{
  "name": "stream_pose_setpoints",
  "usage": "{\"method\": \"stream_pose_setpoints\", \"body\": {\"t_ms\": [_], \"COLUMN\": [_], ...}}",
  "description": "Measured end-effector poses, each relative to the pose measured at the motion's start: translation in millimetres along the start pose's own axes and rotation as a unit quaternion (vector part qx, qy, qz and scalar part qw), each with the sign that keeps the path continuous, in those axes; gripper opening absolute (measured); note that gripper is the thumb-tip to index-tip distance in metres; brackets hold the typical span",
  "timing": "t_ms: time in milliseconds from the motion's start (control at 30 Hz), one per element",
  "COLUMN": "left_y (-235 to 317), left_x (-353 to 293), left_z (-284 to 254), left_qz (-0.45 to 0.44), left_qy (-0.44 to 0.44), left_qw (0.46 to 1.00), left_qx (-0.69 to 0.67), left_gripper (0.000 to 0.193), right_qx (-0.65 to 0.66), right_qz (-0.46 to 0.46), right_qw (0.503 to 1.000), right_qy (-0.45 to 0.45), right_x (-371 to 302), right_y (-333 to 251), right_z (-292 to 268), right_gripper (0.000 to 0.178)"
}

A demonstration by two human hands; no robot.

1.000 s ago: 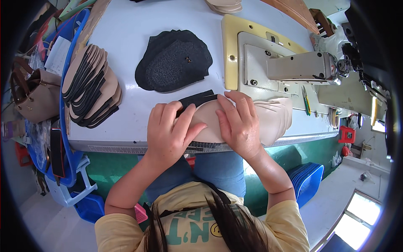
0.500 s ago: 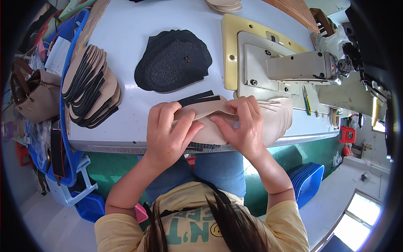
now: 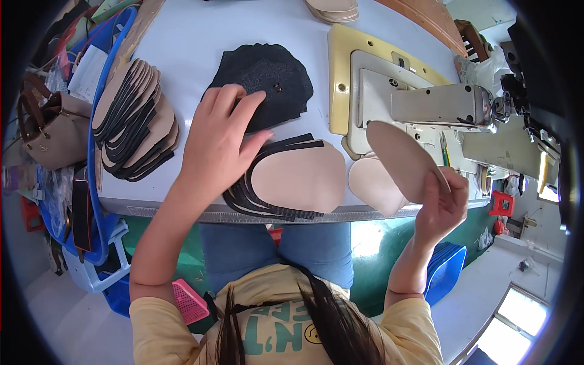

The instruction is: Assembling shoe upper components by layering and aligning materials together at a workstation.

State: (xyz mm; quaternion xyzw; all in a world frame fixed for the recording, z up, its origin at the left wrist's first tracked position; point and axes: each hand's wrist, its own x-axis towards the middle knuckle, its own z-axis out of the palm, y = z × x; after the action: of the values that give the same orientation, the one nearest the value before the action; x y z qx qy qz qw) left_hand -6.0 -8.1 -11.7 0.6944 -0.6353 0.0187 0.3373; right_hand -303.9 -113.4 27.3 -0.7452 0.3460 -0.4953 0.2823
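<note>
My right hand (image 3: pixel 443 204) is closed on a beige oval leather-like piece (image 3: pixel 401 159), gripping its lower end and holding it raised and tilted at the right. Below it, more beige pieces (image 3: pixel 372 181) lie by the table's front edge. My left hand (image 3: pixel 220 137) reaches over the near left side of a stack of black fabric-like pieces (image 3: pixel 271 64), fingers apart with nothing visible in them; whether the fingertips touch the stack I cannot tell. Closer to me lies a fanned pile of beige pieces with black edging (image 3: pixel 298 179).
A sewing machine (image 3: pixel 432 102) on a yellow-framed plate (image 3: pixel 340 64) stands at the right. Green-handled snips (image 3: pixel 444 149) lie beside it. Fanned beige and black pieces (image 3: pixel 137 121) rest at the left, near a blue tub (image 3: pixel 96 146) and a handbag (image 3: pixel 58 131).
My hands have separated. The right has moved right with a beige oval piece; the left has let go of the beige pieces and moved up and left toward the black stack.
</note>
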Motion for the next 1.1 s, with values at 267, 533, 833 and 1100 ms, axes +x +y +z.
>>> {"method": "stream_pose_setpoints", "body": {"t_ms": [267, 533, 833, 1100], "left_y": [-12.8, 49.4, 41.0, 36.8], "left_x": [2.9, -56.0, -110.0, -116.4], "left_z": [-0.7, -3.5, 19.2, 22.7], "left_qz": [0.072, 0.189, 0.113, 0.095], "left_qy": [0.015, 0.009, 0.065, 0.091], "left_qw": [0.994, 0.978, 0.991, 0.991], "left_qx": [0.076, 0.084, 0.03, -0.018], "left_gripper": [0.027, 0.028, 0.03, 0.033], "right_qx": [-0.069, 0.055, 0.226, 0.21], "right_qz": [0.066, 0.144, 0.314, 0.317], "right_qw": [0.995, 0.988, 0.903, 0.893], "right_qy": [-0.04, -0.018, -0.187, -0.242], "right_x": [-0.1, 11.2, -17.2, -9.7], "right_y": [5.1, 16.6, 7.2, -6.4], "right_z": [-2.4, -19.8, 41.6, 74.9], "right_gripper": [0.008, 0.016, 0.017, 0.016]}}
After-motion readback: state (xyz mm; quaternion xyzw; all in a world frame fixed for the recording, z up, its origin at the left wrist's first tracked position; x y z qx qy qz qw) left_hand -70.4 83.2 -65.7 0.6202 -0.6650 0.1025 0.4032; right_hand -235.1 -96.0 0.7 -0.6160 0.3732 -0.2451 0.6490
